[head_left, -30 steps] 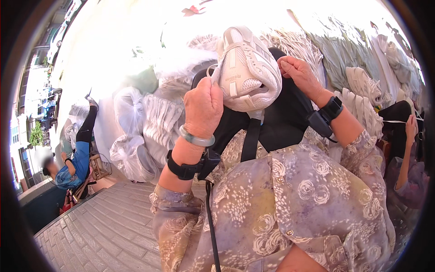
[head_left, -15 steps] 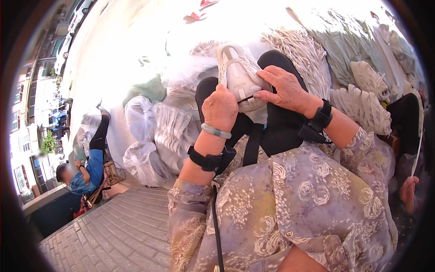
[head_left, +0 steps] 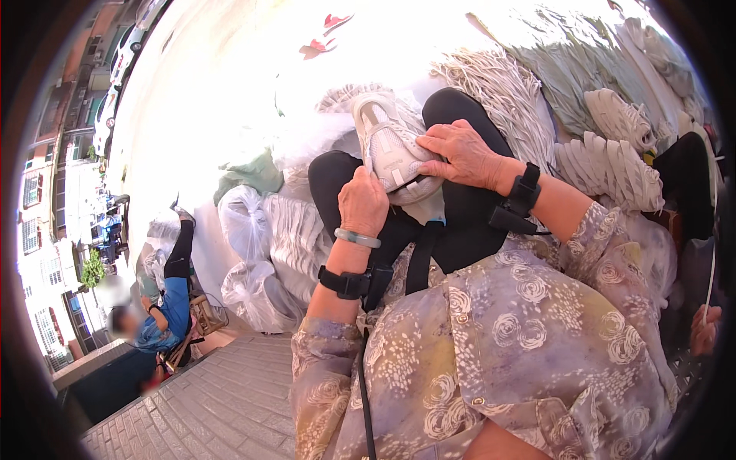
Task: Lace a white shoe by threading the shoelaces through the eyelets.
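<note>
A pale cream sneaker upper (head_left: 392, 153), with mesh panels and pale laces, lies between my knees with its toe pointing away from me. My left hand (head_left: 363, 202) is closed in a pinch on its near left edge. From the other side my right hand (head_left: 468, 156) grips it, thumb at the near collar and fingers on the right side by the laces. The dark inner opening shows between my hands. What my left fingertips pinch exactly is hidden behind the knuckles.
Bundled pale laces (head_left: 502, 96) lie beyond my right knee. Stacked sneaker uppers (head_left: 609, 172) sit at right, near another person's hand (head_left: 705, 330). Clear plastic bags (head_left: 247, 222) and more pale uppers (head_left: 300, 234) lie left. A seated person in blue (head_left: 167, 307) is farther left.
The whole view has turned slightly. Both hands and the sneaker upper have shifted a little left and nearer, and my left knee sits farther left. Both hands keep their grip.
</note>
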`<state>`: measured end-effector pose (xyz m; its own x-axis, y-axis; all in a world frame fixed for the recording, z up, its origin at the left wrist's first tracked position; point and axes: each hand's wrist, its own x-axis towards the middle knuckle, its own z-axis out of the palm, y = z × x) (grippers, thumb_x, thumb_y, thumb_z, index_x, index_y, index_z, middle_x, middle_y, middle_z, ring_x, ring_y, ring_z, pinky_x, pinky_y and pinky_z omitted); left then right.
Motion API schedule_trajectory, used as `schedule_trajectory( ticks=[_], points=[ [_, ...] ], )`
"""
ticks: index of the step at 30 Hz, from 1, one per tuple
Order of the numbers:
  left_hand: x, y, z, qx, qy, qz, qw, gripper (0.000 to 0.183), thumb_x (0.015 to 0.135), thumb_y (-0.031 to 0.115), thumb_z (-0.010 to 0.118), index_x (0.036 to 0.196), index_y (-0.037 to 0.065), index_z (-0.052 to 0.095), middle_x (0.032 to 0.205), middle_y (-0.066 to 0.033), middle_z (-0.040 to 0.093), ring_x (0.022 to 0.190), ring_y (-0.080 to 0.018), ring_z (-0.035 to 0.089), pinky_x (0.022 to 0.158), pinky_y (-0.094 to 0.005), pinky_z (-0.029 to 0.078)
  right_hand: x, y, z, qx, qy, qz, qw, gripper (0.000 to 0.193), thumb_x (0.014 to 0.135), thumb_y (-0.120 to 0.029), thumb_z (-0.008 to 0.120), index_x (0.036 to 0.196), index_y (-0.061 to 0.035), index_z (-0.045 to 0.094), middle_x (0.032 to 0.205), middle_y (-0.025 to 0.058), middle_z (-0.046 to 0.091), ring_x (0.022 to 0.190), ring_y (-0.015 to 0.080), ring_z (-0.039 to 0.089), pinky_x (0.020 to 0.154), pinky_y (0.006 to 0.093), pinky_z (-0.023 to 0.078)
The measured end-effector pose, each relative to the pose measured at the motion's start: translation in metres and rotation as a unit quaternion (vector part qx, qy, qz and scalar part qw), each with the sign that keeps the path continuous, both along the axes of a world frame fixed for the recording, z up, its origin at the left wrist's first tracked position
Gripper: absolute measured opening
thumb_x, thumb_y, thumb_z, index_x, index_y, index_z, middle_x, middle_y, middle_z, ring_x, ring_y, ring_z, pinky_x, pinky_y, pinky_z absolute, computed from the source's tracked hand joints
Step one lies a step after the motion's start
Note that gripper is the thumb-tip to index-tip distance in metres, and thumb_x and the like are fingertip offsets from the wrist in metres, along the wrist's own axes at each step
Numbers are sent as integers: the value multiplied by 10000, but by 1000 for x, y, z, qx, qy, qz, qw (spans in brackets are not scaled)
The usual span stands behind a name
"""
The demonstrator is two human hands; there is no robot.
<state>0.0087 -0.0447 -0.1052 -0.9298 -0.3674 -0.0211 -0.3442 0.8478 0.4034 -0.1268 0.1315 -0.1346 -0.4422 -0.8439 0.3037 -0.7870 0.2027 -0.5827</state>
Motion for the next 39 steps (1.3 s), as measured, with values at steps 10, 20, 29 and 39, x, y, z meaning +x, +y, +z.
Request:
schedule_trajectory(
  ticks=[10,20,29,39],
  points=[
    [30,-12,4,227,-57,12,972,350,881,132,387,1159,-50,495,808,-163,650,646,-200,659,569,-312,513,-80,77,-66,-99,-311,-180,928,191,814,-169,609,918,-10,633,734,84,632,674,183,599,643,300,469],
    [48,-24,33,143,-123,-53,981,404,853,97,378,1202,-97,440,934,-243,626,805,-376,627,689,-401,486,-81,229,-207,218,-368,-383,819,169,718,-106,575,849,-79,679,809,130,660,773,245,623,700,337,476],
    [54,-8,64,100,-192,-75,973,446,845,73,344,1238,-133,383,1096,-313,546,978,-449,546,837,-432,431,-19,253,-246,318,-338,-437,770,180,721,-136,543,846,-103,667,904,154,642,873,334,601,778,399,471],
    [50,-10,80,122,-265,-158,943,485,817,27,351,1278,-118,308,1025,-315,563,887,-479,550,745,-479,442,0,242,-239,282,-380,-562,679,228,718,-242,626,856,-62,651,854,170,636,815,343,601,716,405,467]
  ],
)
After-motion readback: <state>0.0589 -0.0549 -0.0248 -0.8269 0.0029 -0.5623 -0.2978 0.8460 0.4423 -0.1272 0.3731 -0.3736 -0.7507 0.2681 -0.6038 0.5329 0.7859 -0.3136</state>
